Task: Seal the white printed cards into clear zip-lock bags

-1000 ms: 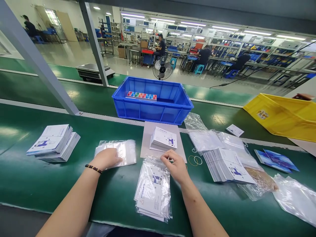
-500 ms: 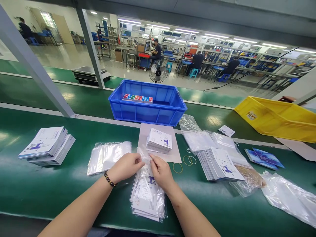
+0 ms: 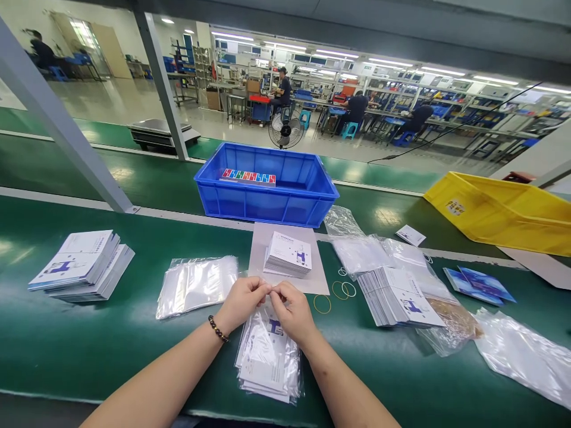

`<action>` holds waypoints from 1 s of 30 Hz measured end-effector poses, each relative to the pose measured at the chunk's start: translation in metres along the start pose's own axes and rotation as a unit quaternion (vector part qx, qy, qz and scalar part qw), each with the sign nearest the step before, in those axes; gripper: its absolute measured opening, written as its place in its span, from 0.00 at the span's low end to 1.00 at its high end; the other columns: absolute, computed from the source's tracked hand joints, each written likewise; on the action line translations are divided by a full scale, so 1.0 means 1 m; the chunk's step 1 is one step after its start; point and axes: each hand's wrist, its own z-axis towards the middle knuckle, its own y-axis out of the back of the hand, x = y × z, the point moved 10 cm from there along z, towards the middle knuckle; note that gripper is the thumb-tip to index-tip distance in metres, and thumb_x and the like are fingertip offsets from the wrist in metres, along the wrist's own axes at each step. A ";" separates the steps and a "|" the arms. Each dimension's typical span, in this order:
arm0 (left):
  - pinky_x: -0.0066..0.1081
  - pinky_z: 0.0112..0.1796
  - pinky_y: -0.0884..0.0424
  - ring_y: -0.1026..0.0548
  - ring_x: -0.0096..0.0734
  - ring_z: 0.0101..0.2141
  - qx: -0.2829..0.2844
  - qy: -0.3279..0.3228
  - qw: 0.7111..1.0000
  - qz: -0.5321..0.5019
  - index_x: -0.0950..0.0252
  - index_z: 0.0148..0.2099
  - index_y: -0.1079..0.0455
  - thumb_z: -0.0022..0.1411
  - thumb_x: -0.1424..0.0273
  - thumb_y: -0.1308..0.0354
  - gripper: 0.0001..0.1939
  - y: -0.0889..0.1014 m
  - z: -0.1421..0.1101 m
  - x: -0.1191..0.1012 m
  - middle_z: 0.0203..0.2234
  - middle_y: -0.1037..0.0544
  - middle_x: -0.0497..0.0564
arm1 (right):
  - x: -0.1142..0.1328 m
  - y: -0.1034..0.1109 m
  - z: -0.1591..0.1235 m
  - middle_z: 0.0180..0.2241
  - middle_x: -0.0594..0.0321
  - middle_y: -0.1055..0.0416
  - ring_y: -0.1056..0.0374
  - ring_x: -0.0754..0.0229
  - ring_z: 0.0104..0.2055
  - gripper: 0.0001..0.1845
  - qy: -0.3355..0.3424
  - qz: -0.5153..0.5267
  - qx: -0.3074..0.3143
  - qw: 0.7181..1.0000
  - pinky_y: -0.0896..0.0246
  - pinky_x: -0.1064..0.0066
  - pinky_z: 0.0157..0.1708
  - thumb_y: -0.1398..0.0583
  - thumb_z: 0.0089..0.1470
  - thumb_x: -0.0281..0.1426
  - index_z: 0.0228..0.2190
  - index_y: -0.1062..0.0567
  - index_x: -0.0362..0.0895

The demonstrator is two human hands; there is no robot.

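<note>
My left hand (image 3: 243,302) and my right hand (image 3: 293,314) meet fingertip to fingertip, both pinching the upper end of a clear plastic bag (image 3: 263,351). Inside the bag lies a white booklet with a purple picture. It rests on a small pile of bagged booklets (image 3: 267,389) at the front of the green work surface. Flat clear bags (image 3: 196,286) lie to the left of my left hand. Just beyond my hands, a stack of booklets (image 3: 288,255) sits on a pale sheet (image 3: 259,249).
A blue crate (image 3: 267,202) stands behind the sheet. Booklet stacks lie at far left (image 3: 82,264) and right (image 3: 397,297). Rubber bands (image 3: 322,304), blue packets (image 3: 479,285), plastic bags (image 3: 530,356) and a yellow bin (image 3: 499,214) are to the right. A slanting post (image 3: 66,113) rises at left.
My left hand has moved right and up to my right hand, and their fingertips now meet at the bag's upper end, which stood up loosely before.
</note>
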 end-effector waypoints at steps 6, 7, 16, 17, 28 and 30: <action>0.25 0.21 0.48 0.44 0.22 0.19 0.021 -0.053 0.991 0.117 0.64 0.17 0.48 0.52 0.65 0.50 0.16 -0.008 -0.007 -0.007 0.13 0.43 0.41 | -0.016 0.001 0.004 0.16 0.67 0.44 0.46 0.65 0.21 0.16 -0.038 -0.083 -0.016 0.996 0.52 0.73 0.22 0.50 0.51 0.27 0.14 0.42 0.45; 0.25 0.21 0.48 0.45 0.22 0.19 0.030 -0.048 0.992 0.112 0.64 0.17 0.48 0.52 0.65 0.50 0.16 -0.010 -0.007 -0.006 0.13 0.44 0.41 | -0.018 0.006 0.005 0.17 0.67 0.44 0.46 0.64 0.21 0.15 -0.040 -0.107 -0.038 0.993 0.51 0.72 0.23 0.51 0.51 0.26 0.15 0.41 0.45; 0.24 0.17 0.48 0.46 0.21 0.14 -0.018 0.053 0.998 -0.007 0.64 0.18 0.42 0.52 0.60 0.51 0.17 0.018 0.003 0.011 0.10 0.43 0.41 | 0.020 -0.006 -0.002 0.27 0.56 0.34 0.39 0.58 0.30 0.10 0.127 -0.159 0.011 0.979 0.43 0.67 0.30 0.49 0.54 0.30 0.33 0.29 0.42; 0.25 0.19 0.45 0.42 0.23 0.16 -0.036 0.024 0.999 0.012 0.65 0.20 0.40 0.54 0.60 0.52 0.16 0.025 0.003 0.004 0.12 0.40 0.43 | 0.018 -0.007 -0.002 0.25 0.58 0.35 0.39 0.59 0.28 0.12 0.120 -0.150 0.027 0.981 0.43 0.68 0.29 0.51 0.55 0.29 0.31 0.28 0.43; 0.30 0.34 0.39 0.34 0.32 0.28 0.086 -0.177 0.940 0.280 0.63 0.23 0.34 0.52 0.70 0.47 0.07 0.011 -0.010 -0.044 0.21 0.31 0.49 | -0.005 0.019 0.006 0.25 0.63 0.35 0.37 0.63 0.29 0.11 0.019 0.025 0.124 0.992 0.40 0.71 0.30 0.42 0.48 0.32 0.17 0.31 0.44; 0.28 0.31 0.39 0.35 0.30 0.27 0.101 -0.144 0.950 0.258 0.64 0.23 0.34 0.53 0.71 0.49 0.08 0.011 -0.008 -0.036 0.21 0.31 0.48 | -0.012 0.037 0.011 0.37 0.58 0.34 0.37 0.56 0.41 0.08 0.033 -0.014 0.023 0.999 0.42 0.63 0.42 0.42 0.48 0.34 0.23 0.27 0.44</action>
